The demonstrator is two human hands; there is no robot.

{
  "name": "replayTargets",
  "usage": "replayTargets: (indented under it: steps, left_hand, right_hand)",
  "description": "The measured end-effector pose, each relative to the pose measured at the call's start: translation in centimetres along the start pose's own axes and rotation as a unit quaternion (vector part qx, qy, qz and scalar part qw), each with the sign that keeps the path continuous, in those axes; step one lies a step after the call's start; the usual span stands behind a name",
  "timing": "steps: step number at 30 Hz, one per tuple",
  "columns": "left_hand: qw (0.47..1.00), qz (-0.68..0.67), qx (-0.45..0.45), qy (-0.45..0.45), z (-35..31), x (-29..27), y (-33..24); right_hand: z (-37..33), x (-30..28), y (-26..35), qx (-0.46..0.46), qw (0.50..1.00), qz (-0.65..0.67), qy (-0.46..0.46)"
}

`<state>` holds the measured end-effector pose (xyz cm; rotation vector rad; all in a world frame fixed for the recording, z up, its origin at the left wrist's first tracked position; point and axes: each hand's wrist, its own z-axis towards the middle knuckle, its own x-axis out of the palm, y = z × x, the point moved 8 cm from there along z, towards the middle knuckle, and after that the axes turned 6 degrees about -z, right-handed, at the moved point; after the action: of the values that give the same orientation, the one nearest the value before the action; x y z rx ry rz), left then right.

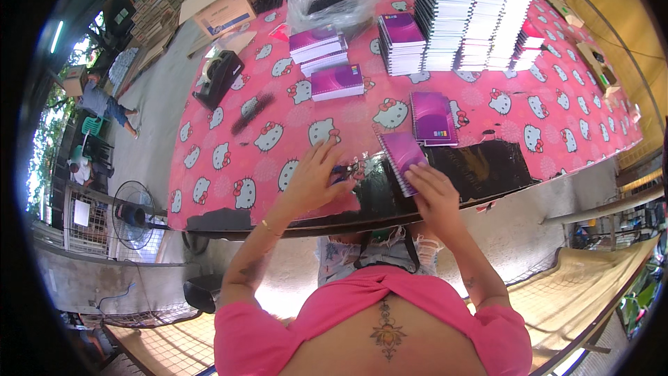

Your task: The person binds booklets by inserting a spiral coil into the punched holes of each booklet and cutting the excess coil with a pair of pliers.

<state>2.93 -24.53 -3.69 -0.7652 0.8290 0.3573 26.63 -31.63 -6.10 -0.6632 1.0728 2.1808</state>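
My right hand (pixel 434 189) grips the lower right side of a purple spiral-bound notebook (pixel 401 153), thumb and fingers on its edge, and the notebook lies tilted over the dark worn patch at the table's near edge. My left hand (pixel 312 175) is curled around a small tool with dark blue handles (pixel 341 173), which looks like pliers; its metal end points toward the notebook's coil. Part of the tool is hidden by the fingers. Another purple notebook (pixel 433 118) lies flat just beyond the right hand.
Purple notebook stacks (pixel 337 82) stand ahead, with tall stacks of green, red and yellow notebooks (pixel 445 21) at right. A black tape dispenser (pixel 218 80), a clear plastic bag (pixel 334 7) and an open cardboard box (pixel 221 10) are farther left. A fan (pixel 133 214) stands beside the table.
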Motion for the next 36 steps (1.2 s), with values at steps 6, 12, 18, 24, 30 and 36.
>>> replayTargets:
  steps: [6, 12, 18, 24, 30, 36]
  left_hand:
    - [0.975, 0.113, -0.154, 0.117, -3.0, 0.7, 4.7]
    - [0.674, -0.590, -0.423, 0.137, -1.7, 7.2, 4.3]
    - [0.616, -0.587, -0.470, 0.235, -0.7, 8.2, 4.1]
    - [0.630, -0.561, -0.473, 0.255, -0.6, 9.3, 5.3]
    - [0.713, -0.493, -0.421, 0.267, 0.0, 9.2, 5.4]
    - [0.639, -0.549, -0.477, 0.248, -0.7, 8.5, 4.9]
  right_hand:
    - [-1.7, 3.5, 0.4, -0.020, 0.995, -0.070, 0.070]
    - [-1.7, 3.2, 0.1, -0.025, 0.996, -0.065, 0.060]
    - [-1.5, 3.0, 0.3, -0.018, 0.996, -0.062, 0.065]
    - [-1.5, 3.1, 0.1, -0.010, 0.996, -0.055, 0.075]
    - [-1.5, 3.1, 0.1, -0.014, 0.996, -0.056, 0.072]
    - [-1.6, 3.1, 0.1, -0.010, 0.997, -0.050, 0.064]
